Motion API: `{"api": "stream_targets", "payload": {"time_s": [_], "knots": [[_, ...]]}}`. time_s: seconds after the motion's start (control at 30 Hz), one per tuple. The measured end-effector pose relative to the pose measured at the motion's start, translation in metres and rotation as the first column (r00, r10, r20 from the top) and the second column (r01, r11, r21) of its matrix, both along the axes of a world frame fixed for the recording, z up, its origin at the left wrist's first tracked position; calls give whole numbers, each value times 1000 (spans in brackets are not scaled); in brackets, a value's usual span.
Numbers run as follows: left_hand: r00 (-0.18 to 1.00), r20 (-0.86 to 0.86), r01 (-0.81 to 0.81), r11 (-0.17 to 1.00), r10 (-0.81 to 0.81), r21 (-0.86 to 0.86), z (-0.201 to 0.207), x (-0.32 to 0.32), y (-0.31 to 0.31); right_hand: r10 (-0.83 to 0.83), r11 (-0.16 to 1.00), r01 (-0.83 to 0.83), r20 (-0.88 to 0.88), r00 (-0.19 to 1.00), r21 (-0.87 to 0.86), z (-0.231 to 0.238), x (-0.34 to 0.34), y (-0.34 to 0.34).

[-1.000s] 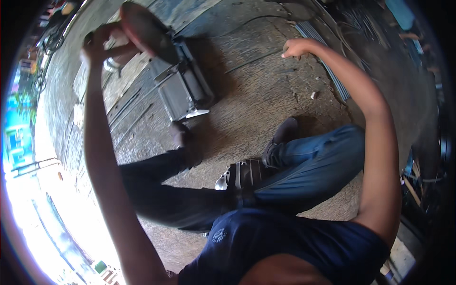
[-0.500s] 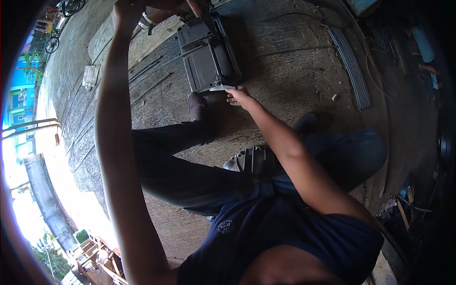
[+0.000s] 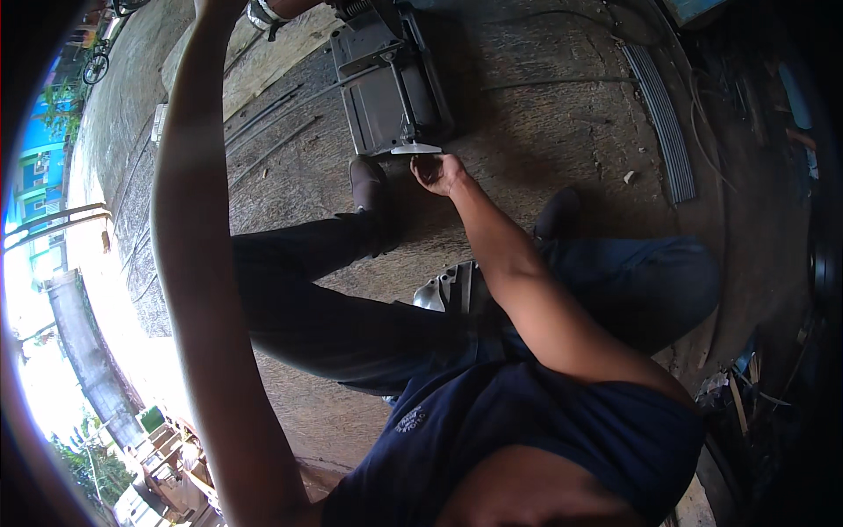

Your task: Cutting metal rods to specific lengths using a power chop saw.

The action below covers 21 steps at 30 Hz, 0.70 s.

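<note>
I sit on a concrete floor with my legs in blue jeans stretched toward a grey boxy machine (image 3: 386,88). My right hand (image 3: 436,171) is at the machine's near edge, fingers curled right under a small white flat tab (image 3: 415,149) that sticks out there. My left arm runs up the left side of the picture; my left hand (image 3: 279,9) is cut off by the top edge next to the machine's far end, with a band on the wrist, so its grip is hidden.
Long metal rods (image 3: 263,132) and a wooden plank (image 3: 263,53) lie left of the machine. A ribbed strip (image 3: 659,114) and a cable (image 3: 544,83) lie to the right. A finned metal part (image 3: 452,290) rests between my legs. Clutter fills the dark right edge.
My right hand came down from the far right to the machine's near edge and has settled at the white tab. The view shifted, so my left hand slid out at the top.
</note>
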<state>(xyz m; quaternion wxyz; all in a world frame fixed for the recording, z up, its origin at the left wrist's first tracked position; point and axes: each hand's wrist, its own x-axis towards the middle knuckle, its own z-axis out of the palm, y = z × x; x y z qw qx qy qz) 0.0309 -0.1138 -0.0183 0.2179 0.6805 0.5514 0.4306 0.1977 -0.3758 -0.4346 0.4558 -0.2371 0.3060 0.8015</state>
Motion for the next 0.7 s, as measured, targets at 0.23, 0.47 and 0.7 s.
{"api": "stream_targets", "payload": {"time_s": [0.23, 0.47, 0.7], "knots": [[999, -49, -19, 970, 7, -241, 29, 0, -8, 23, 998, 30, -751, 660, 58, -28, -28, 22], [991, -103, 65, 975, -88, -213, 41, 6, -28, -112, 992, 123, -611, 784, -24, -18, -42, 23], [988, -112, 78, 974, -104, -212, 38, 2, -22, -518, 846, 532, 222, 826, -6, 6, -30, -5]]}}
